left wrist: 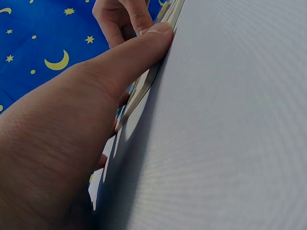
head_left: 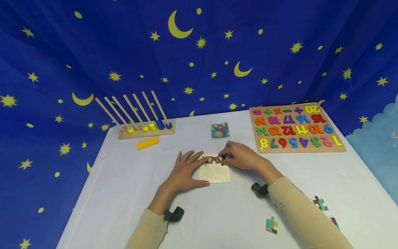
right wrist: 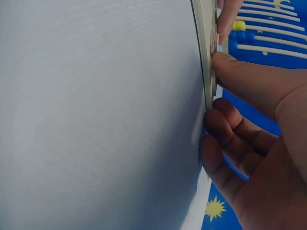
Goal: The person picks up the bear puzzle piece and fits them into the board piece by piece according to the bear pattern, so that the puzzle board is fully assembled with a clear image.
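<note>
A small wooden puzzle tray lies flat on the white table, with brown, green and orange jigsaw pieces along its far edge. My left hand spreads over the tray's left side, its fingertips at the upper left and the thumb resting on the near edge. At the far right corner my right hand pinches a puzzle piece, mostly hidden by the fingers. In the right wrist view, the right thumb presses down on the tray's top side while the curled fingers sit around its edge.
Loose jigsaw pieces lie near the right forearm, one green and orange piece and another beyond it. Behind the tray is a bear picture card. A number board, a peg abacus and a yellow block stand farther back.
</note>
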